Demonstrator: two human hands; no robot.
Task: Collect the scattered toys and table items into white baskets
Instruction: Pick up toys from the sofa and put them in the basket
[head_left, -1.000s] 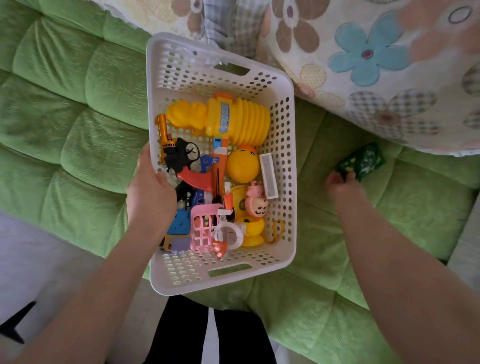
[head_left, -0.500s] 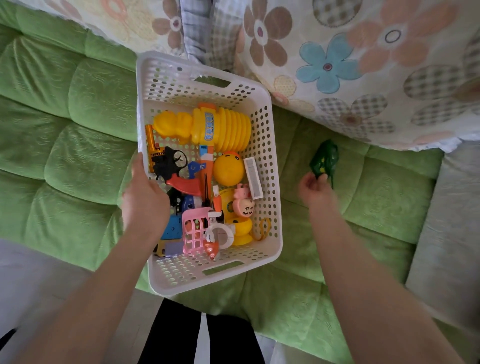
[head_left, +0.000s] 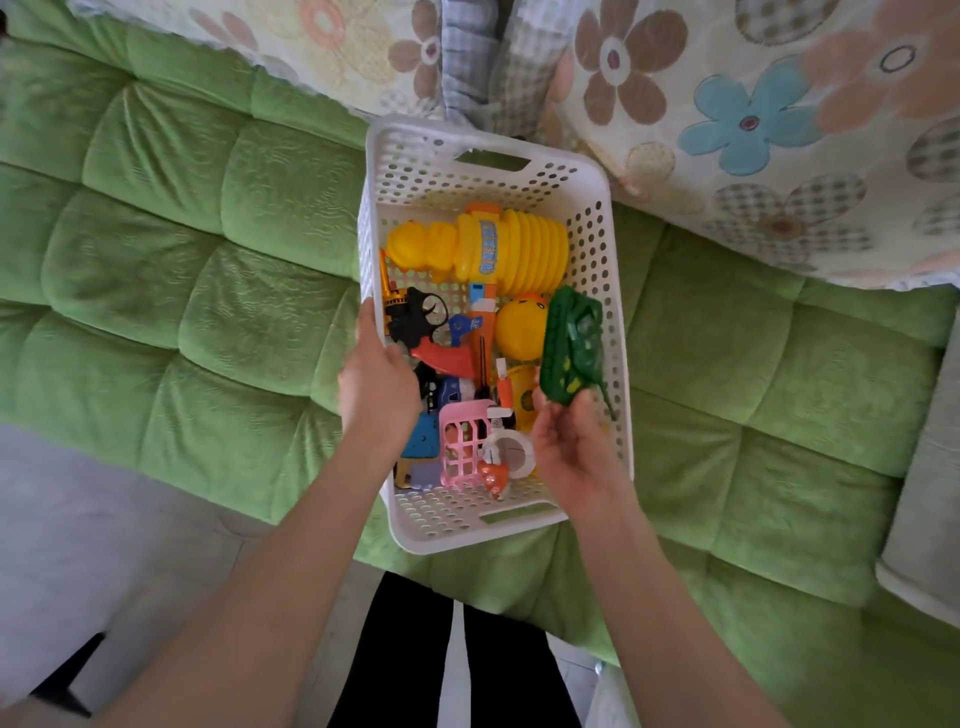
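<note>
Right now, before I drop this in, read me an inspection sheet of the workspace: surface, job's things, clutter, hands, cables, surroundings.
Surface: green quilted sofa seat; the white basket stands on it near the front edge.
Job's things: green toy tank held over the basket's right side, not yet released; inside lie a yellow toy hammer, a yellow round toy, a black toy pistol, a pink toy basket and more small toys.
Clutter: nothing seen.
Hands: left hand grips the basket's left rim; right hand pinches the tank's near end.
Cables: nothing seen.
Surroundings: floral quilt behind the basket; pale floor in front of the sofa.
</note>
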